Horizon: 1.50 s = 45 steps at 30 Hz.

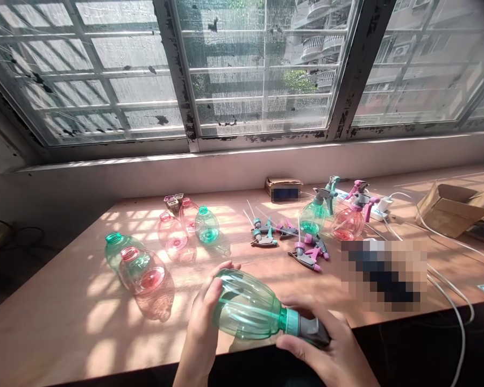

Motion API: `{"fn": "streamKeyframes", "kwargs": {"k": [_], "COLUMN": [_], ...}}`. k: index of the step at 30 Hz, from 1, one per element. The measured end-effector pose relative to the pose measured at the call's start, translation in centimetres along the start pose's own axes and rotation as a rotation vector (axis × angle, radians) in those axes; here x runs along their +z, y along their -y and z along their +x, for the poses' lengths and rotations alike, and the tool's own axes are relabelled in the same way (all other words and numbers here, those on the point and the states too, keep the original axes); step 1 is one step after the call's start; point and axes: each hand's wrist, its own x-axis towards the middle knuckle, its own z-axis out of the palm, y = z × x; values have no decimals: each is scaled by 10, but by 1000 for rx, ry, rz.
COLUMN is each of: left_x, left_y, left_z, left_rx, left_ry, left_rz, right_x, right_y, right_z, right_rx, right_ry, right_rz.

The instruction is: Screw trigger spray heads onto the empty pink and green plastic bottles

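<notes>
Tabletop (64, 322) lies sun-dappled — left grip (204, 303) curled round a green bottle (248, 306), right grip (339, 338) round its sprayer (312, 329).

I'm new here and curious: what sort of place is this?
Probably a small workroom, though it could be a room in a home. A long table stands below barred windows, with open bottles and loose spray heads set out on it.

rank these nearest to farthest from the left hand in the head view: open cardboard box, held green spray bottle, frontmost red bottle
1. Green spray bottle: touching, held in the left hand.
2. Frontmost red bottle: standing off to the hand's left.
3. Open cardboard box: over at the far right.
</notes>
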Motion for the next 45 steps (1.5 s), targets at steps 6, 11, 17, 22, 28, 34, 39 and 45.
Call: {"fn": "streamKeyframes", "kwargs": {"k": [6, 11, 17, 22, 28, 34, 39, 45], "left_x": [-6, -17, -24, -20, -2, 8, 9, 8], "left_y": [1, 8, 13, 6, -1, 2, 4, 5], "left_z": [-5, -3, 6, 2, -4, -7, -16, -26], "left_rx": [359, 139, -194, -285, -15, 247, 423, 722], "left_ry": [83, 242, 200, 166, 108, 57, -51, -75], "left_rz": [60, -83, -183, -233, -101, 78, 247, 316], "right_x": [7, -1, -8, -6, 12, 16, 17, 23], "right_y": [-3, -6, -10, -14, -5, 0, -14, -21], "right_z": [9, 1, -1, -1, 6, 18, 23, 27], "right_rx": [185, -386, -866, -831, -116, 190, 198, 346], "right_ry": [1, -175, -77, -42, -291, -305, -207, -9], "right_rz": [483, -45, -385, -368, 24, 308, 449, 529]}}
